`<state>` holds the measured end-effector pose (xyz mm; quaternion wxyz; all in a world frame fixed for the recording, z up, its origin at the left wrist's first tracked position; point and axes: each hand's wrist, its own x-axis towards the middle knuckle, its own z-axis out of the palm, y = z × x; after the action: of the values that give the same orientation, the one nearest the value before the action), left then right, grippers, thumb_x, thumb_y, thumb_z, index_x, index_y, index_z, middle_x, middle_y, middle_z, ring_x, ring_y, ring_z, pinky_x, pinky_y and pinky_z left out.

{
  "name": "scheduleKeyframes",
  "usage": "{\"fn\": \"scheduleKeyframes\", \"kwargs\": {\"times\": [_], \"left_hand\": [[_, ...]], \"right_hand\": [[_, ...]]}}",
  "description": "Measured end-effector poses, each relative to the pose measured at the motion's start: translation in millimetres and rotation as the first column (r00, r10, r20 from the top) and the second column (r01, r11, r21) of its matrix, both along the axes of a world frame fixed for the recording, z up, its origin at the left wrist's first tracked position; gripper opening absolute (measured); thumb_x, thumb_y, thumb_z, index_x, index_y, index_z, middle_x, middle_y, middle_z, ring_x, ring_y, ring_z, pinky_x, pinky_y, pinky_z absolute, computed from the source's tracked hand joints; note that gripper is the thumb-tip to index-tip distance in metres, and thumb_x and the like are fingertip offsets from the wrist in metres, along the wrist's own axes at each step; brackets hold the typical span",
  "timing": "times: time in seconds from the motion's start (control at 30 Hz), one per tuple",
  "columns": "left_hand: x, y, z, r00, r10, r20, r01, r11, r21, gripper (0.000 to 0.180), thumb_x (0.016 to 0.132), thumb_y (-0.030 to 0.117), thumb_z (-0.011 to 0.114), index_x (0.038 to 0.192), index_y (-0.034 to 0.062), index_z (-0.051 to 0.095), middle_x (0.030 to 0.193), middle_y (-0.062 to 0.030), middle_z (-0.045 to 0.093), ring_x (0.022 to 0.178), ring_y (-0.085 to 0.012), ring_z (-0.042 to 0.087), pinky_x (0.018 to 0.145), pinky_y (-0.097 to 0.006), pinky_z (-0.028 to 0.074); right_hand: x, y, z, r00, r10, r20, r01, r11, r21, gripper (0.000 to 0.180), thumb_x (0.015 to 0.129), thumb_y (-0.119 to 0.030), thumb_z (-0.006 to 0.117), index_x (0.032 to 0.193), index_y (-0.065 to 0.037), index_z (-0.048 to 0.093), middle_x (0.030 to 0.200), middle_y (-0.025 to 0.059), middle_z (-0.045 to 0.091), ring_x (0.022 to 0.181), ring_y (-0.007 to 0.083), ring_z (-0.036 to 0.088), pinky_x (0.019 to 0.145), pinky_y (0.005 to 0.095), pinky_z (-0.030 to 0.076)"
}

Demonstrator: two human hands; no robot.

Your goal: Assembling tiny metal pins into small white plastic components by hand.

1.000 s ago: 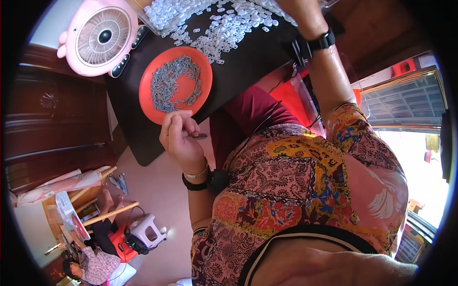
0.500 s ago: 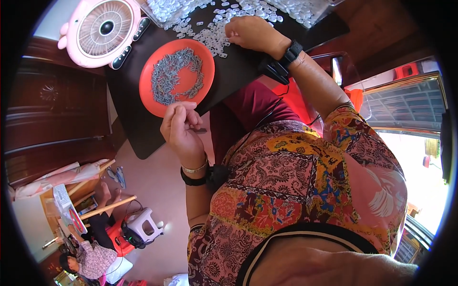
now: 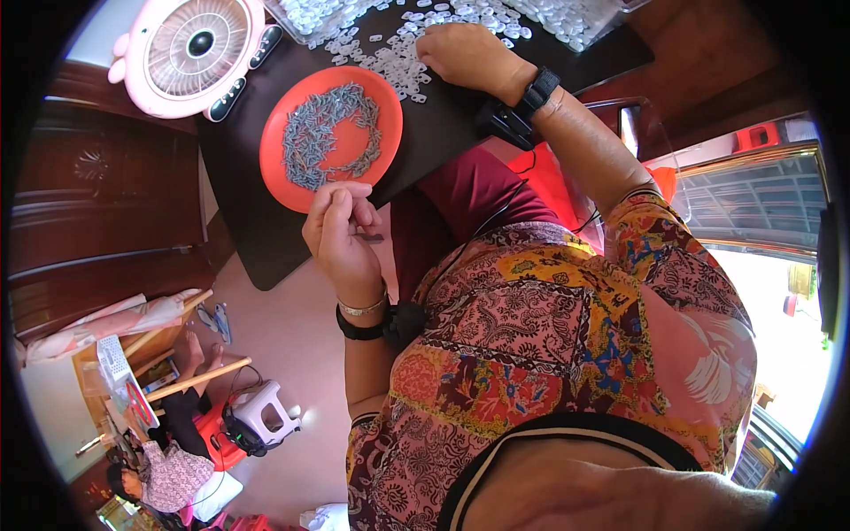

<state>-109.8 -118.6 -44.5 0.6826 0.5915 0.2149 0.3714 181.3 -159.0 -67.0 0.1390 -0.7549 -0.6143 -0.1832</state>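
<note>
My left hand (image 3: 343, 234) is closed at the near rim of a round orange-red plate (image 3: 276, 168), its thumb and fingers pressed together. Whatever is between them is too small or hidden to make out. Many small grey screws (image 3: 310, 133) lie on the plate, heaped mostly on its left side with a bare patch in the middle. My right hand (image 3: 469, 57) reaches palm down to the edge of a spread of small clear plastic pieces (image 3: 398, 69), each with a hole. Its curled fingertips touch the pieces, and what they pinch is hidden.
A pink fan (image 3: 197, 49) stands at the far left of the dark table (image 3: 257, 239). Larger heaps of clear pieces (image 3: 558, 18) lie along the back. On the floor at lower left are a grey-and-red stool (image 3: 266, 420) and another person (image 3: 177, 469) seated at a wooden bench.
Both hands stay nearly where they were. The whole view has shifted slightly, and the right fingers are a little more curled over the clear pieces.
</note>
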Motion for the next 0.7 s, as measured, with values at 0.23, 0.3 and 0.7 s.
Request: {"fn": "scheduleKeyframes", "kwargs": {"times": [0.23,0.3,0.7], "left_hand": [[-2,1,2,1.0,-0.016,-0.017,0.016,1.0,-0.017,0.03,0.094,0.021,0.041,0.088,-0.003,0.059,0.061,-0.0032,0.045,0.055,-0.0119,0.043,0.051,-0.024,0.033],[4,-5,7,0.997,-0.079,-0.004,0.078,0.991,-0.113,0.03,0.095,0.02,0.042,0.091,-0.002,0.062,0.061,-0.0019,0.048,0.055,-0.0086,0.044,0.05,-0.022,0.032],[6,-4,-5,0.955,-0.286,0.084,0.298,0.906,-0.301,0.024,0.093,0.022,0.038,0.095,0.0015,0.05,0.068,-0.0031,0.047,0.062,-0.0147,0.051,0.055,-0.025,0.038]], "right_hand": [[-34,-14,40,0.839,0.299,-0.454,-0.209,0.949,0.238,0.014,0.088,-0.015,0.06,0.093,-0.003,0.064,0.084,0.0088,0.065,0.075,0.0229,0.063,0.066,0.0318,0.049],[-65,-24,53,0.62,0.531,-0.578,-0.388,0.848,0.363,0.01,0.089,-0.01,0.061,0.092,-0.001,0.063,0.084,0.007,0.063,0.078,0.0173,0.061,0.07,0.0274,0.048],[-119,-40,42,0.381,0.67,-0.637,-0.528,0.723,0.445,0.016,0.08,-0.005,0.07,0.096,-0.007,0.067,0.088,0.0074,0.063,0.081,0.0219,0.064,0.07,0.0298,0.051]]}}
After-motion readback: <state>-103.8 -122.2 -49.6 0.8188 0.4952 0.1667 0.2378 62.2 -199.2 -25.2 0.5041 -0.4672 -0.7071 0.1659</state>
